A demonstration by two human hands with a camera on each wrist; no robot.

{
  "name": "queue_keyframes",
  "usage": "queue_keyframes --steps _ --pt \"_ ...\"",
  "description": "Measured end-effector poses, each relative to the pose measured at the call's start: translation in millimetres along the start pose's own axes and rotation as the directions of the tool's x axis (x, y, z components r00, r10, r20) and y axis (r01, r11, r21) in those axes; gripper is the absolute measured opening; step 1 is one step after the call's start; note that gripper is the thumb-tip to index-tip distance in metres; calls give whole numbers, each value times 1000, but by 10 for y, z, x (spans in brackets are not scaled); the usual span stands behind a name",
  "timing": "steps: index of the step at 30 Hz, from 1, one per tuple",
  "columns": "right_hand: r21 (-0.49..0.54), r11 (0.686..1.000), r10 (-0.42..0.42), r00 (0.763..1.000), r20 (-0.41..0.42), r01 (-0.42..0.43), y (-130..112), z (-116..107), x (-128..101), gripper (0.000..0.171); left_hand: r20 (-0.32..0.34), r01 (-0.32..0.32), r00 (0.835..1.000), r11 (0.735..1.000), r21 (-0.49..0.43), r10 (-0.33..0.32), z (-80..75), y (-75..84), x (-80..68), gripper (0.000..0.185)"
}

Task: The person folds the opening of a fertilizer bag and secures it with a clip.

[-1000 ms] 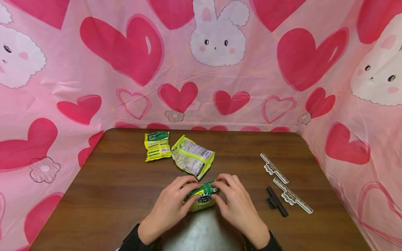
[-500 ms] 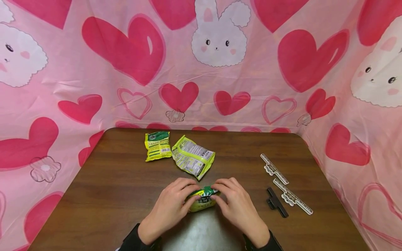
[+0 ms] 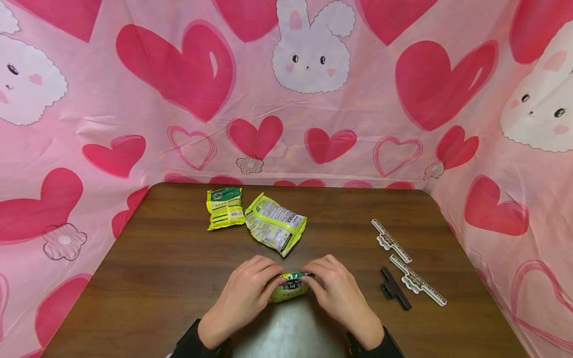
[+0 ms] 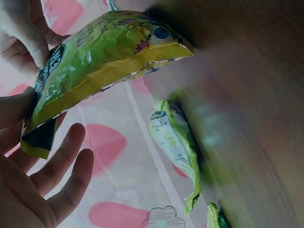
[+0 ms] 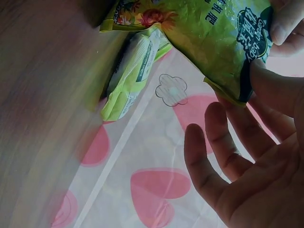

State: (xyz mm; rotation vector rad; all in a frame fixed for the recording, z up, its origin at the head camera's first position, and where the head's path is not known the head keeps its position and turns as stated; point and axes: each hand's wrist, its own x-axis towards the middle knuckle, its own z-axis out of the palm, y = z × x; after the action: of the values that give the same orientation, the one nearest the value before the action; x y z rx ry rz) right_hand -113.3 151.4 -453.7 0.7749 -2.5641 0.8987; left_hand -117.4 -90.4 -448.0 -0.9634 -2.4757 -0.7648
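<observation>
A plump yellow-green bag with a dark green top band [image 3: 290, 293] stands at the near middle of the table. My left hand [image 3: 246, 291] pinches its top edge at the left corner, thumb on the near face. At the right corner my right hand [image 3: 334, 293] pinches the same edge likewise. The left wrist view shows the bag [image 4: 95, 66] with a dark green flap [image 4: 40, 137] bent over behind its top. In the right wrist view the bag's printed face [image 5: 213, 42] is visible, with the outer fingers [image 5: 202, 156] spread off it.
Behind my hands lie a yellow and green packet [image 3: 225, 211] and a lime-grey pouch [image 3: 275, 223]. To the right are two white ruler-like clips [image 3: 390, 240] [image 3: 418, 281] and a black clip [image 3: 395, 289]. A pink heart-print cloth [image 3: 309, 119] hangs beyond the wooden table [image 3: 147, 278].
The green band at the bag's top has turned down and away, so less of it shows from above. Both hands have rolled slightly with it; the other things stay put.
</observation>
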Motion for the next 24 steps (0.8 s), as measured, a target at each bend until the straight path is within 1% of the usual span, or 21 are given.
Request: queue_keyframes --steps 2,7,10,14,19,24 --pt "12 1000 -4 1000 4 4 4 0 4 13 -9 -9 1000 1000 -4 9 9 0 1 8" --pt "90 996 -6 1000 30 3 4 1 19 6 -21 -22 1000 1000 -5 21 26 -1 6 7" --pt "130 991 -11 999 47 5 3 2 28 5 -11 -7 1000 1000 -9 7 28 -5 6 2" --pt "161 987 -21 998 58 12 8 3 32 7 6 22 1000 1000 -19 -22 30 -5 3 3" --pt "187 980 -73 997 40 64 29 21 24 8 18 41 999 999 -21 -40 46 -2 -3 7" --pt "204 973 -114 993 12 109 48 38 10 8 14 27 1000 1000 -8 -27 60 -2 -5 7"
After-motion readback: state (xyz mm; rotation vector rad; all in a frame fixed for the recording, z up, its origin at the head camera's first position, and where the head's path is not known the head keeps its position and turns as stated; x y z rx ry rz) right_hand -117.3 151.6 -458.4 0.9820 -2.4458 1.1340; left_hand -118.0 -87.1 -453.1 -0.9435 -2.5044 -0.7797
